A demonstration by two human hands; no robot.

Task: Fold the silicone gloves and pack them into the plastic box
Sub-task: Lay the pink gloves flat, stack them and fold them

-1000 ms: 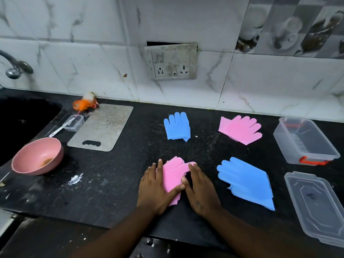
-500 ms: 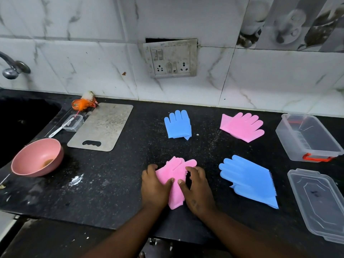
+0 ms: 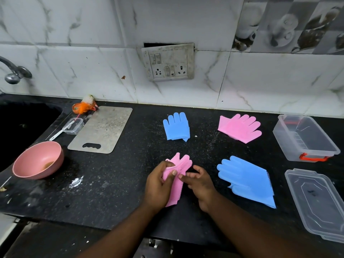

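Observation:
A pink silicone glove point(image 3: 181, 164) lies folded lengthwise at the counter's near middle, bristles showing along its right edge. My left hand point(image 3: 158, 185) grips its left side, thumb on top. My right hand point(image 3: 200, 183) sits just right of it, fingertips curled and touching the bristled edge. A small folded blue glove point(image 3: 176, 126) lies farther back. Another pink glove point(image 3: 240, 127) lies flat at the back right. A larger blue glove point(image 3: 245, 178) lies flat to the right of my hands. The clear plastic box point(image 3: 305, 138) with a red latch stands open at the far right.
The box's clear lid point(image 3: 316, 202) lies near the right front edge. A steel cutting board point(image 3: 101, 129), a small clear container point(image 3: 73, 125) and a pink bowl point(image 3: 38, 159) sit at the left. A black sink point(image 3: 22, 127) and tap point(image 3: 13, 71) are far left.
My hands went from pressing flat on the pink glove to curling around it. The glove is now folded narrower and lifted at its left side.

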